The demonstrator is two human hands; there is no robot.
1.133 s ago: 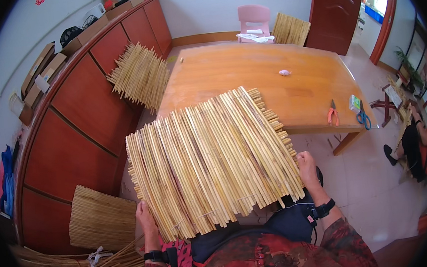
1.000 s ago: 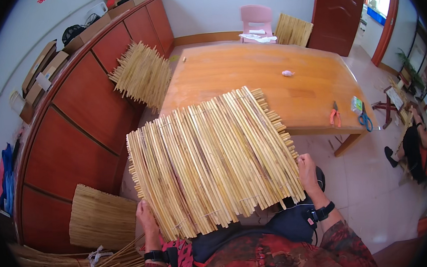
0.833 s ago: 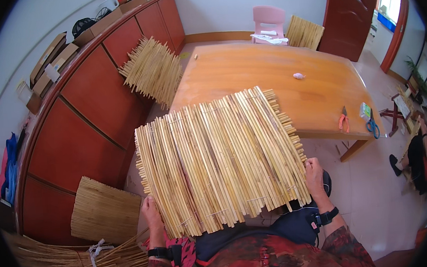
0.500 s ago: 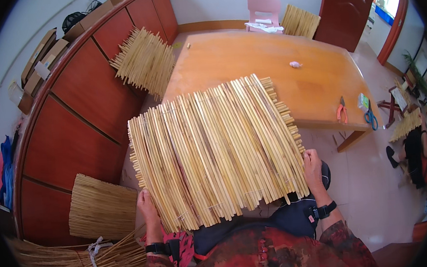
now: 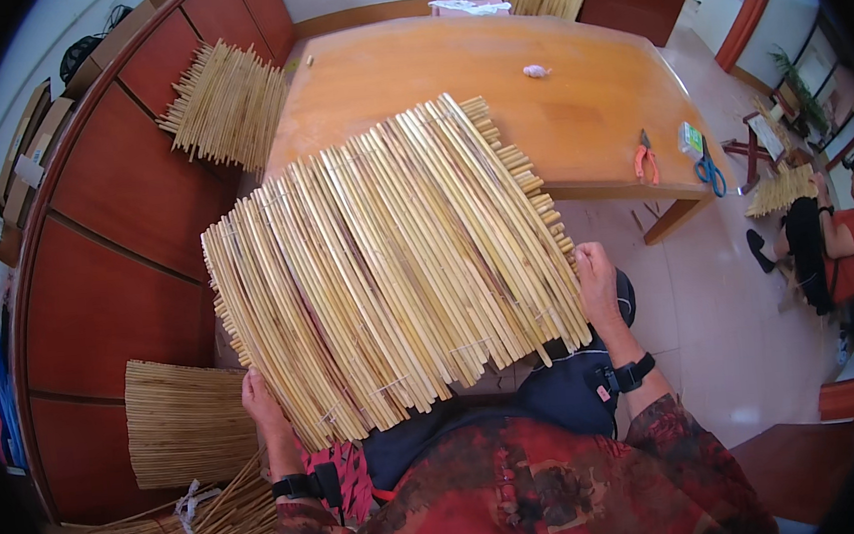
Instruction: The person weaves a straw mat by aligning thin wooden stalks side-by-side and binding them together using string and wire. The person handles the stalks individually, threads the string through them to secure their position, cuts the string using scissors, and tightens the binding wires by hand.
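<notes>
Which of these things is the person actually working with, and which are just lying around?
In hand:
- reed mat, held at its near corners
- left hand
- right hand

Lying about:
- wooden table
- orange pliers
- blue scissors
- second mat against the cabinet
- tied reed bundle on the floor

Your mat of reed stalks (image 5: 387,270) overhangs the near edge of the table (image 5: 492,71), your left hand (image 5: 262,405) at its near left corner, your right hand (image 5: 596,279) at its right edge. Pliers (image 5: 644,161) and scissors (image 5: 708,170) lie at the table's right edge. A stalk bundle (image 5: 224,107) leans off its left edge; another (image 5: 183,422) lies left of you.
</notes>
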